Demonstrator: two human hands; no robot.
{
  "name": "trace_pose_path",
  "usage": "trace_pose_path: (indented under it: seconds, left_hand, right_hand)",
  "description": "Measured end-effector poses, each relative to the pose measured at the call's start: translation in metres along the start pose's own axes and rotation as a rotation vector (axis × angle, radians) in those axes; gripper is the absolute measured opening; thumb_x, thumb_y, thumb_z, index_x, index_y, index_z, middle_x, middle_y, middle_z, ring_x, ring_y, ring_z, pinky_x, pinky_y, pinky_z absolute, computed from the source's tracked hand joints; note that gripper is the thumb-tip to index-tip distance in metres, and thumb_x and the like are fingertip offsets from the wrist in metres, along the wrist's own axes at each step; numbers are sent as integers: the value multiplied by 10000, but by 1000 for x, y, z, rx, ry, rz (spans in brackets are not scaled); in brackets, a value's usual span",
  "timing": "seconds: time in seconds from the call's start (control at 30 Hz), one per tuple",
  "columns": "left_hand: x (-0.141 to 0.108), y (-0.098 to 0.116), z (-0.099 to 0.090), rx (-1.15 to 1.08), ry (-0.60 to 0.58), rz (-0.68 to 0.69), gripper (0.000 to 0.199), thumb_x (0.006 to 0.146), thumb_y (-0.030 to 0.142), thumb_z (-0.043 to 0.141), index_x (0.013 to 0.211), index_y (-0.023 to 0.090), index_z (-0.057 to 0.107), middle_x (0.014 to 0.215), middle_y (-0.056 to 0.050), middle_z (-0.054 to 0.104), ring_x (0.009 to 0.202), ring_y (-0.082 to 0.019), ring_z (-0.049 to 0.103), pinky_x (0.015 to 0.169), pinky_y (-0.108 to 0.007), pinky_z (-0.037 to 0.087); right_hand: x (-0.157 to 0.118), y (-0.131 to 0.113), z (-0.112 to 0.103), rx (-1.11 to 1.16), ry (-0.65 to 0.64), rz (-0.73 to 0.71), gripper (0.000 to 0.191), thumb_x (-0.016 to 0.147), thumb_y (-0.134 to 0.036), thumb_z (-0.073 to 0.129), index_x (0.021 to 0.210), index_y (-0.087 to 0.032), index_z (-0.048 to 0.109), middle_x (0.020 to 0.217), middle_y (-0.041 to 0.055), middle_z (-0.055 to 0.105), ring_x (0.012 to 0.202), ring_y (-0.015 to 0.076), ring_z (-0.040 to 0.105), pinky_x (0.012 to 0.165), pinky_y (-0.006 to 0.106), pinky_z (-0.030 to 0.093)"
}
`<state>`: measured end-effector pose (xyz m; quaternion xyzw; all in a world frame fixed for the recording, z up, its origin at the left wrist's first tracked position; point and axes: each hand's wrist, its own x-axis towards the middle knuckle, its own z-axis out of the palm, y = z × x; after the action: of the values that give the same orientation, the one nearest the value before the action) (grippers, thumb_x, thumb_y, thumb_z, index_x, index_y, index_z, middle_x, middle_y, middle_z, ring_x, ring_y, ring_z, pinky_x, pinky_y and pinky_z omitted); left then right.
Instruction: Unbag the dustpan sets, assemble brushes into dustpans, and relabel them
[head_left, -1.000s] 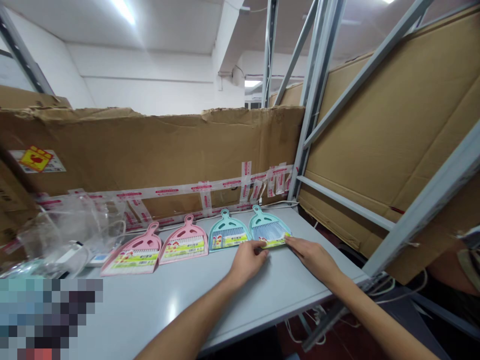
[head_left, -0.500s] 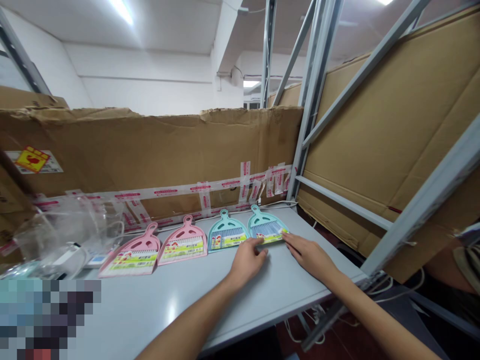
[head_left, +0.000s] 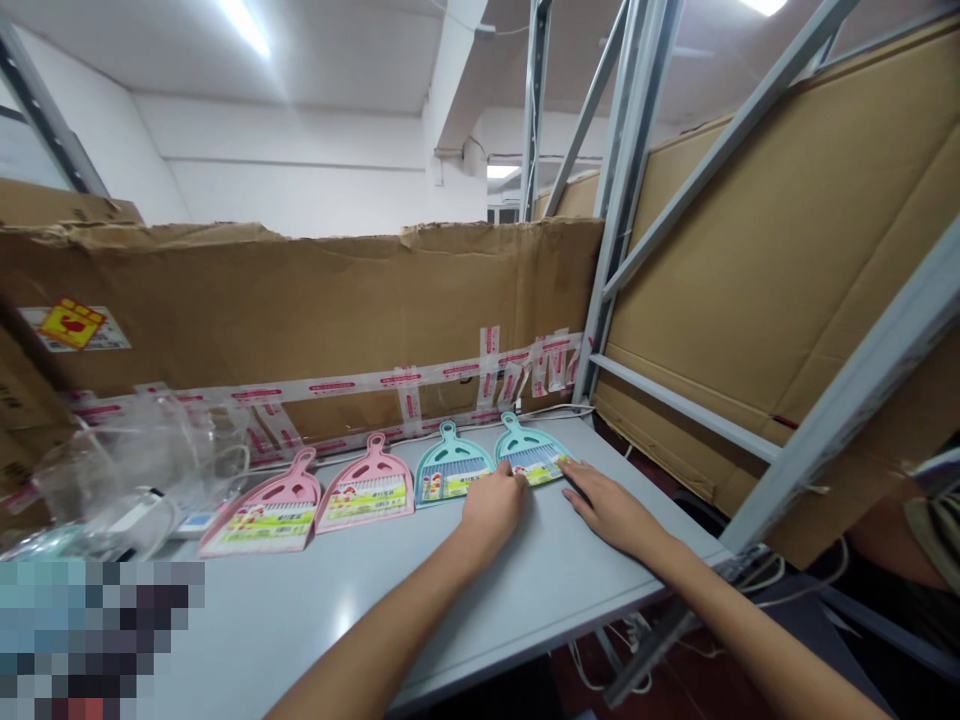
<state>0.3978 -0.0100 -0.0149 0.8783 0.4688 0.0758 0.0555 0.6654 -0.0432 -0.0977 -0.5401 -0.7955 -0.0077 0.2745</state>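
Four-sided view aside, a row of toy-sized dustpans with brushes and printed labels lies along the table's back: two pink, two teal. The rightmost teal dustpan (head_left: 529, 450) lies between my hands. My left hand (head_left: 493, 510) has its fingers curled at that dustpan's lower left corner, its fingertips partly hidden. My right hand (head_left: 611, 508) lies with fingers stretched, their tips touching the lower right corner. The other teal dustpan (head_left: 450, 465) is just left, partly behind my left hand. Further left are a pink dustpan (head_left: 367, 485) and another pink dustpan (head_left: 266, 512).
Crumpled clear plastic bags (head_left: 142, 480) pile up at the table's left. A taped cardboard sheet (head_left: 337, 310) stands behind the grey table (head_left: 345, 590). Metal rack posts (head_left: 840, 420) and more cardboard (head_left: 772, 270) border the right side. A person's arm shows at the far right.
The fingers of my left hand have curled in and shifted slightly at the dustpan's left corner. My right hand stays at the right corner, nearly unmoved.
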Motion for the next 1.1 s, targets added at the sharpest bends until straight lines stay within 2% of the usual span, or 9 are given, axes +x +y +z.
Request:
trace_pose_path:
  seconds: [0.2, 0.37, 0.47, 0.53, 0.67, 0.83, 1.1]
  left_hand:
    - [6, -8, -6, 28, 16, -15, 378, 1119, 332, 494, 1181, 245, 857, 1240, -135, 752, 949, -275, 789, 840, -373, 573]
    - [4, -13, 1, 63, 49, 83, 393, 1112, 440, 520, 1162, 239, 854, 1251, -128, 720, 924, -267, 769, 807, -387, 583]
    - [0, -16, 10, 88, 107, 133, 404, 1104, 488, 550, 1257, 233, 823, 1302, -143, 690, 1068, -306, 734, 833, -405, 592]
    - [-3, -17, 14, 108, 155, 165, 424, 1102, 503, 567, 1313, 220, 802, 1327, -158, 675, 1200, -342, 671, 900, -437, 594]
    - [-6, -18, 17, 146, 226, 214, 442, 1103, 497, 585, 1338, 184, 790, 1355, -177, 661, 1284, -372, 573, 1055, -508, 548]
    - [-3, -18, 18, 167, 251, 200, 444, 1102, 482, 590, 1346, 167, 784, 1368, -186, 656, 1281, -386, 549, 1072, -539, 519]
    - [7, -20, 16, 151, 234, 146, 460, 1095, 481, 597, 1362, 146, 766, 1405, -188, 652, 1300, -388, 548, 1087, -535, 509]
  right_hand:
    - [9, 3, 0, -13, -44, -11, 631, 1130, -400, 542, 1716, -171, 492, 1714, 195, 548, 1623, 367, 497, 1372, 645, 367]
    - [9, -3, -9, -60, -89, 49, 658, 1144, -489, 529, 1743, -224, 466, 1751, 148, 516, 1729, 434, 244, 1377, 742, 246]
    - [9, -13, -13, -94, -124, 43, 655, 1148, -553, 516, 1746, -290, 470, 1799, 105, 453, 1752, 437, 134, 1382, 750, 178]
    - [13, -21, -14, -117, -149, 26, 624, 1147, -603, 500, 1702, -322, 544, 1833, 83, 392, 1758, 438, 89, 1386, 740, 150]
    - [27, -31, -15, -147, -209, 38, 624, 1139, -655, 486, 1638, -311, 633, 1865, 99, 315, 1756, 456, 67, 1382, 731, 147]
    - [44, -31, -15, -167, -262, 80, 670, 1135, -677, 466, 1669, -295, 599, 1877, 105, 281, 1755, 465, 56, 1381, 729, 125]
    - [51, -24, -13, -159, -316, 126, 720, 1123, -724, 435, 1720, -331, 524, 1895, 105, 212, 1756, 464, 34, 1381, 722, 89]
